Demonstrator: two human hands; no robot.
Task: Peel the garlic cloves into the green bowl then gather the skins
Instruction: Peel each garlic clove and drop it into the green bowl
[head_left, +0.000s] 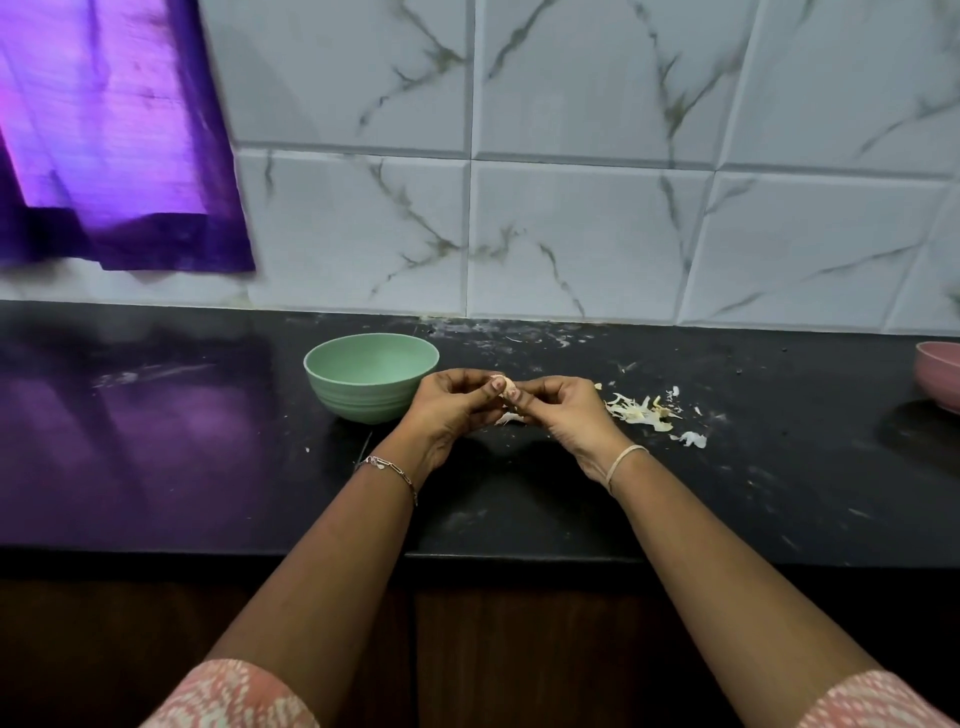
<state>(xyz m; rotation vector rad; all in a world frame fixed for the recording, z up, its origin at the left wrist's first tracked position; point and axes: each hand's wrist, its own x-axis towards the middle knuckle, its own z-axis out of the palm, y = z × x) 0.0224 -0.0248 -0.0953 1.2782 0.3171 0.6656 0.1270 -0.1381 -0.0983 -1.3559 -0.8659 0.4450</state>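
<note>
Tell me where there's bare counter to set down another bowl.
Widest: the dark counter left of the green bowl. Narrower: between the garlic skins and the pink bowl. Crowded: the middle, where left hand and right hand pinch a clove.

A purple curtain (119, 135) hangs at far left against marble-veined wall tiles (587, 218). On the black counter (156, 441), what seems a pink bowl (940, 382) sits cut off at the right edge.
</note>
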